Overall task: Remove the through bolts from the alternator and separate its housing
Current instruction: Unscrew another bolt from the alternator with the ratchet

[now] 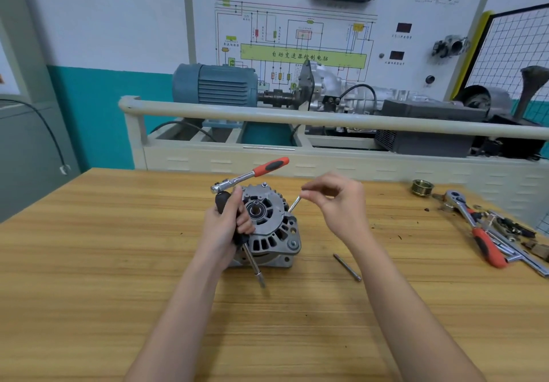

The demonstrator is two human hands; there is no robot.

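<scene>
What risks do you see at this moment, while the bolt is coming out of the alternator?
The right hand only pinches the through bolt, so it may slip and fall. The ratchet rests unheld on a bolt at the alternator's top and may tip off. The left hand also grips a screwdriver, so the housing is held weakly. A loose bolt on the table may roll.

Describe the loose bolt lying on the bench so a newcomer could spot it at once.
Start at the grey cast-metal alternator in the middle of the light wooden workbench. Look toward the near right of it, below the right hand: a long thin dark steel through bolt lies flat and alone on the bare wood. Unlike the bolt pinched in that hand, nothing touches it, and it lies far from the tool pile.
</scene>
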